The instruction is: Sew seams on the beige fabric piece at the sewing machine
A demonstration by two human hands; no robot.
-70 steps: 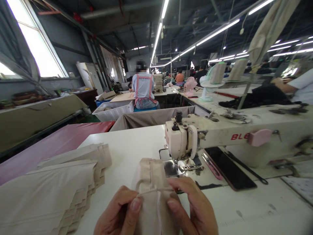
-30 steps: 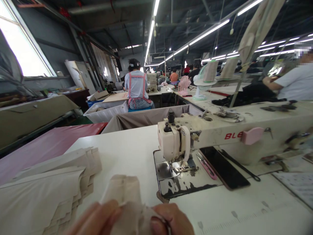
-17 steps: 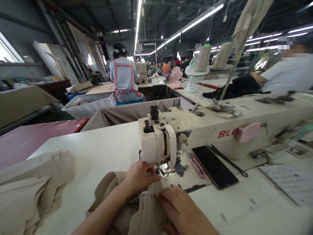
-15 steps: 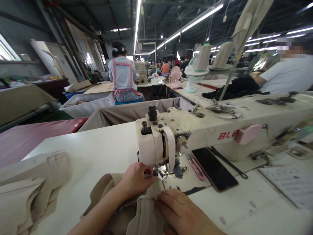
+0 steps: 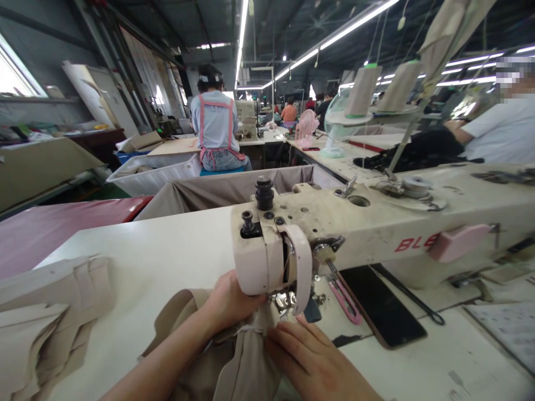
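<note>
My left hand (image 5: 234, 306) grips a beige fabric piece (image 5: 248, 373) right beside the presser foot (image 5: 284, 302) of a white industrial sewing machine (image 5: 271, 250). The machine head hides the needle area. My right hand (image 5: 309, 356) lies nearer me, its fingers closed on the same fabric. A thin pale cord (image 5: 248, 329) crosses the cloth between my hands. To the left, a stack of cut beige fabric pieces (image 5: 50, 312) rests on the white table (image 5: 137, 239).
Right of the machine lie pink-handled thread snips (image 5: 345, 303) and a black phone (image 5: 382, 306). Thread cones (image 5: 363, 92) stand behind the machine arm. A co-worker (image 5: 497, 133) sits to the right, another in a pink apron (image 5: 215, 125) ahead, beyond a fabric bin (image 5: 150, 175).
The fabric has moved from the table in front of me to the presser foot, with both hands now beside it. The view has swung left and closer to the machine.
</note>
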